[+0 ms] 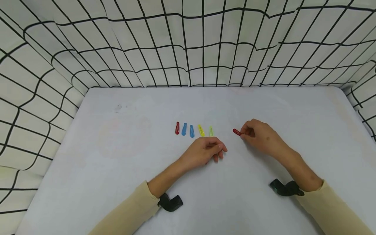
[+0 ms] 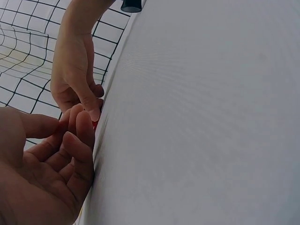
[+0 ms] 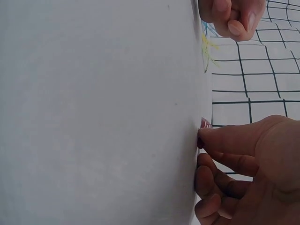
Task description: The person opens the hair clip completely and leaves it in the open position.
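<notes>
My right hand (image 1: 262,137) pinches a dark red snap hair clip (image 1: 236,132) between thumb and fingertips at the tabletop, to the right of a row of clips. In the right wrist view, the thumb covers part of that red clip (image 3: 205,123). My left hand (image 1: 203,151) hovers just in front of the row, fingers loosely curled and thumb near the index finger, with nothing visible in it. The row, from left to right, has a red hair clip (image 1: 177,128), two blue clips (image 1: 184,129), a yellow clip (image 1: 201,130) and a yellow-green clip (image 1: 211,131).
A white tabletop (image 1: 132,182) lies under both hands. Behind it and at both sides stands a white backdrop with a black grid (image 1: 202,49). Black curved devices (image 1: 171,203) sit at both wrists, by the beige sleeves (image 1: 132,209).
</notes>
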`<state>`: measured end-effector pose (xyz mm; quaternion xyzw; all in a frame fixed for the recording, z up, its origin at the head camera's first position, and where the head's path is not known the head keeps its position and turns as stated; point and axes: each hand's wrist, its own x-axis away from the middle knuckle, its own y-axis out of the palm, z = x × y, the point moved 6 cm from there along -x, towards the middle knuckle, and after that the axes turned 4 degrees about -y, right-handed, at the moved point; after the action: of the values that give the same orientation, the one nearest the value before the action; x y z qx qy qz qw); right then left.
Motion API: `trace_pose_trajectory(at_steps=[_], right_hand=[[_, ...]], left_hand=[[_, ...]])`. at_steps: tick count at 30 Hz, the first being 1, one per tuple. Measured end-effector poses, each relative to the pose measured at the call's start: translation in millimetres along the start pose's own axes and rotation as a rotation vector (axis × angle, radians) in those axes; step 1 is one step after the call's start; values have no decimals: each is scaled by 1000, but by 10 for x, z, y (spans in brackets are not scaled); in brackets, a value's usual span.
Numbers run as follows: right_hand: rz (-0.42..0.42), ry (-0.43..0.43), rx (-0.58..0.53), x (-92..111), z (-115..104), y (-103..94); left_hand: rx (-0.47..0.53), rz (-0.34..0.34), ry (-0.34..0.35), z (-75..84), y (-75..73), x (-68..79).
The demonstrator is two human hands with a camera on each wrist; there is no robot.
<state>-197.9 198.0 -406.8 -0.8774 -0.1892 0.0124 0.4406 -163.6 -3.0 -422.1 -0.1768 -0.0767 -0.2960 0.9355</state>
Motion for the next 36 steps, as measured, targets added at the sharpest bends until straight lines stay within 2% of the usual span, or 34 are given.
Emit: trace_pose_trajectory(at_steps=[11,24,36], right_hand=[[2,-24,-18,31,11,3],[32,-212,-65,91,-132,85],[115,-351,-116,146,-268,80]], left_hand=[[0,-1,-16,-12,12,-21],[36,34,-71,-28,-4,-52],[95,73,-106,-53,-11,-72]])
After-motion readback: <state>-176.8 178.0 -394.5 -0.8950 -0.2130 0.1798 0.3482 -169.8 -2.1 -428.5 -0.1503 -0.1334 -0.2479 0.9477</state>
